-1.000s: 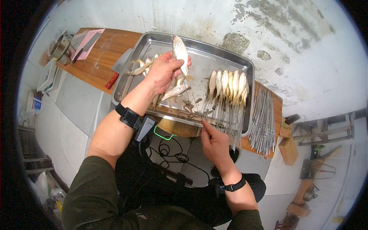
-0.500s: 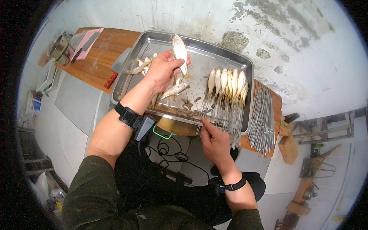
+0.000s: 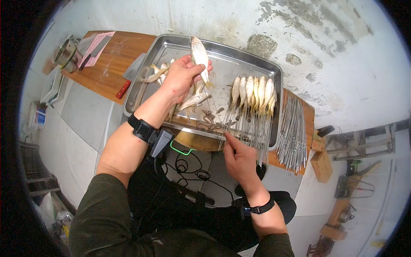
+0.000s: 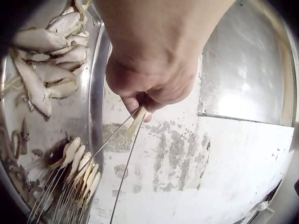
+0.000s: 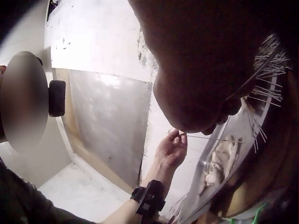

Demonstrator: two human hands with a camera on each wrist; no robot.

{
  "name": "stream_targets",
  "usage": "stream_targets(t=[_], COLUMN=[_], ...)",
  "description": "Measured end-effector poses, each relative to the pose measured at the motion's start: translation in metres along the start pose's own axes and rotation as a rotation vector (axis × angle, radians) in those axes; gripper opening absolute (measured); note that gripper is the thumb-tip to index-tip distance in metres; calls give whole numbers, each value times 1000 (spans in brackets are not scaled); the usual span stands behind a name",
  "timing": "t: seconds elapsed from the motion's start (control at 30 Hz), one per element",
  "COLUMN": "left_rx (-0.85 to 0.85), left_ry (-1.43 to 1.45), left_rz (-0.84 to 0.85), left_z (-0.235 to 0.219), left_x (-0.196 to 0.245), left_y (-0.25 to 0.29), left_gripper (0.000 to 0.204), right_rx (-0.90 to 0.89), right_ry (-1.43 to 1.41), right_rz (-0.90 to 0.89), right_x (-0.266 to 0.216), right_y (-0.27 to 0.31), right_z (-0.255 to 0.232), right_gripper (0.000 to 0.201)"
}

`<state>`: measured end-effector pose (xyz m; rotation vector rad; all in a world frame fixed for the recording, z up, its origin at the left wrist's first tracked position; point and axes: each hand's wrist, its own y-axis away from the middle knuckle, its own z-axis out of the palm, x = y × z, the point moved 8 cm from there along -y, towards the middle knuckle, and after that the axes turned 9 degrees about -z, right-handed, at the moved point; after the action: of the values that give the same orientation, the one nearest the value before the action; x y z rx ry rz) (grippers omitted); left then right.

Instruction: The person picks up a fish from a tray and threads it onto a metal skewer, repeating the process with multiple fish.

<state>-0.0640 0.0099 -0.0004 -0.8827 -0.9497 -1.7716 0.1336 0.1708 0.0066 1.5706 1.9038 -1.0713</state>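
Above the metal tray (image 3: 233,49), the left hand (image 3: 183,77) grips a silvery fish (image 3: 199,55) held head up, its yellowish tail (image 4: 135,125) below the fingers in the left wrist view. Two thin metal skewers (image 4: 122,175) run from the tail region. The right hand (image 3: 240,159), at the tray's near edge, pinches the lower end of the skewers with curled fingers. Skewered fish (image 3: 249,92) lie side by side at the tray's right, skewers toward the person. Loose fish (image 3: 193,101) lie in a pile at the left, partly under the left forearm.
Many bare skewers (image 3: 293,135) lie on the wooden board right of the tray. A red-handled knife (image 3: 123,89) rests at the tray's left edge; another knife (image 3: 96,52) lies on pink paper beside a metal pot (image 3: 68,55). Small dark scraps (image 3: 208,120) are in the tray.
The held fish and left hand have shifted very slightly up and left in the head view. Both hands keep their holds.
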Motion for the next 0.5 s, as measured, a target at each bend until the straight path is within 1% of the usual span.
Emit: stream_targets(t=[0.17,0.3,0.37,0.4,0.47,0.5], left_rx=[-11,-5,-7,-5,-3,3], left_ry=[8,-38,-54,-61,-68,-49], left_rz=[16,20,25,26,26,32], left_z=[1,2,2,2,3,3], left_x=[2,3,3,3,2,1], left_y=[1,3,3,3,3,2], left_gripper=[29,29,29,29,30,29], right_rx=[27,28,81,81,34,34], right_ry=[-62,-61,-101,-101,-106,-105], right_rz=[21,53,58,58,129,130], right_x=[0,0,-4,-5,-2,-3], right_y=[1,2,3,4,6,6], right_z=[-1,2,2,3,9,9], right_gripper=[28,27,27,27,26,26])
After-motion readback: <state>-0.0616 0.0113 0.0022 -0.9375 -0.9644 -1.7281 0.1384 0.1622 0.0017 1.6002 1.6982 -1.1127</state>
